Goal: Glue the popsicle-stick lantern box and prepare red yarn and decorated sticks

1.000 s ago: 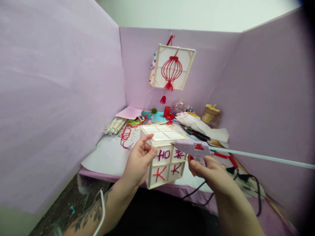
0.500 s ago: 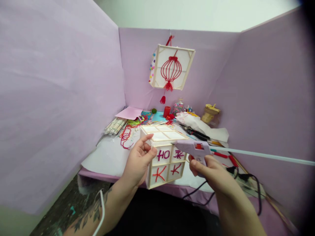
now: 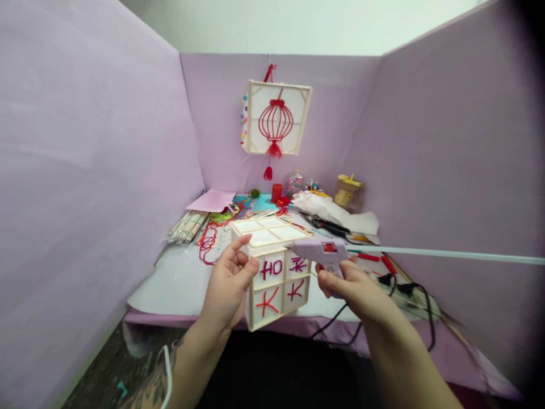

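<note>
The view has swung right since the earlier frame, shifting the whole scene leftward. Behind the white-covered table [image 3: 170, 284] hangs a lantern [image 3: 293, 122], perhaps to keep its tassel [image 3: 268, 173] free. At the table's front edge is a stick-framed box [image 3: 284, 281] with 4 panes in front; the left hand [image 3: 227, 278] holds its upper left corner between thumb and fingers, probably to steady it. The right hand [image 3: 349, 287] wraps the handle of a glue gun [image 3: 319, 250], turned sideways, seemingly to aim its nozzle along the top front seam.
</note>
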Tool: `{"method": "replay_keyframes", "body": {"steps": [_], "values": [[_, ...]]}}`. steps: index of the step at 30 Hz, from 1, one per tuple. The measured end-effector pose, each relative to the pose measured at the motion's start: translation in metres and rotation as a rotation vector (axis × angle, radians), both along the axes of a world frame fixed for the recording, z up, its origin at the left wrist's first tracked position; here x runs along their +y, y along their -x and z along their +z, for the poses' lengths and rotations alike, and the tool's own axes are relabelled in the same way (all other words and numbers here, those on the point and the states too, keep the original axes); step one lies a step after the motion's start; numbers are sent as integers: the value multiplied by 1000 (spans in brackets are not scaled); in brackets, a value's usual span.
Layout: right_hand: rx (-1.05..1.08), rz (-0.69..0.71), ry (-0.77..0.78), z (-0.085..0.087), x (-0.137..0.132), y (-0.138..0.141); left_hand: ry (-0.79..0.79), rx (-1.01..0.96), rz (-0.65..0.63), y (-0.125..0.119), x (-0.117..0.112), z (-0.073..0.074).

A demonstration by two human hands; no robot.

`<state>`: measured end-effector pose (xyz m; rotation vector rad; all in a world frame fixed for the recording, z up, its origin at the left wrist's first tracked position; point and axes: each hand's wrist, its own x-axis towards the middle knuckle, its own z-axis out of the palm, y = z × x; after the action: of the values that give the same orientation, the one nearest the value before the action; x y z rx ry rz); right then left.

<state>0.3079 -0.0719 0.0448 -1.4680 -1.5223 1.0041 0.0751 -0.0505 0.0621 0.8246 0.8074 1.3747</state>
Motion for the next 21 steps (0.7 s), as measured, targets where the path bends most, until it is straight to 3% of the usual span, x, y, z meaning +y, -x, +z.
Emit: {"method": "replay_keyframes", "body": {"steps": [11,21], "values": [[136,67,-21,-9,4,-3,-6,31,13,0,4,-3],[93,40,-22,-7,2,-6,-12,28,17,0,4,-4]]}}
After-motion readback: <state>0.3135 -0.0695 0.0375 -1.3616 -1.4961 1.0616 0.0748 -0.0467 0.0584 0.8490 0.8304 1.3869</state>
